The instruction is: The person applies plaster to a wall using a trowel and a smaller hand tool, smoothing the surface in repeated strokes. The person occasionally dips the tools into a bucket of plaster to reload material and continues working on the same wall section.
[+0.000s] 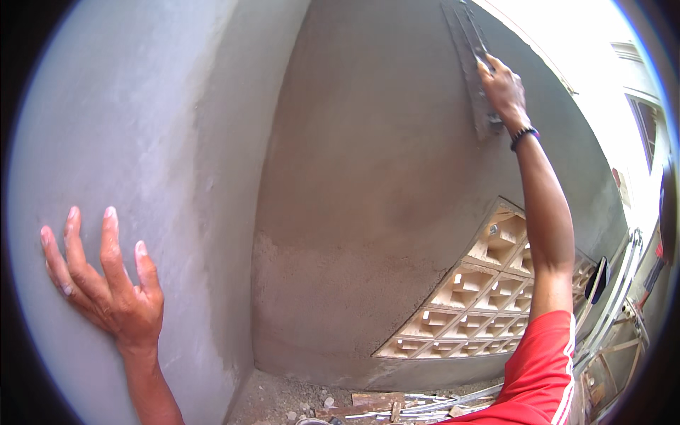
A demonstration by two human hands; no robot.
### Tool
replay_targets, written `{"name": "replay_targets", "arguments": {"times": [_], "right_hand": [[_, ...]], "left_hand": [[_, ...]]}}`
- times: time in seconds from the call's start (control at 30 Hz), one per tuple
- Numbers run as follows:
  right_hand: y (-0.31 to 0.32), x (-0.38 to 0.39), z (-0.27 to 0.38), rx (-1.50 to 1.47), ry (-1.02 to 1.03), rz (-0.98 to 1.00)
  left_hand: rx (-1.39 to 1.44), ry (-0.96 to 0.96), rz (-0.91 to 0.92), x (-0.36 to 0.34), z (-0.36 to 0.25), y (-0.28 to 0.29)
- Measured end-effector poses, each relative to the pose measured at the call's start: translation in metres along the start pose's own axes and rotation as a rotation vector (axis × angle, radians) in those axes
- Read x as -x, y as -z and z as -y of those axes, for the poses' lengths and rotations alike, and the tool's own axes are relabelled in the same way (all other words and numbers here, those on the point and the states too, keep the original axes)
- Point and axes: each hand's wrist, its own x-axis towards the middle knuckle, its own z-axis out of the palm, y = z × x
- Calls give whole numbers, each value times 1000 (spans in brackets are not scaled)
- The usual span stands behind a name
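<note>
High on the facing wall, my right hand is wrapped round the handle of a long plastering trowel. The blade of the trowel lies along the grey-brown plaster wall, close to its upper edge. A dark bracelet circles my right wrist, and a red sleeve covers the upper arm. At the left, my left hand has its fingers spread and is against or just in front of the smooth grey side wall. Nothing is in that hand.
Below my right arm, a panel of cream ventilation blocks is set into the wall. Wood scraps and thin strips litter the rubble ground at its foot. Long pale pipes lean at the right. A corner joins both walls.
</note>
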Motion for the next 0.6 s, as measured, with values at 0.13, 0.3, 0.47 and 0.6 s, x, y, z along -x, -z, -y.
{"name": "replay_targets", "arguments": {"times": [0.13, 0.3, 0.47, 0.6], "right_hand": [[-30, 18, 111, -146, -8, 74], [-10, 29, 99, 47, 220, 257], [28, -30, -51, 128, -30, -57], [50, 30, -167, 34, -402, -104]], "left_hand": [[-83, -34, -48, 2, 21, 2], [-114, -33, -29, 5, 24, 0], [-110, -30, -6, 8, 20, -4], [-143, -22, -11, 8, 22, -1]]}}
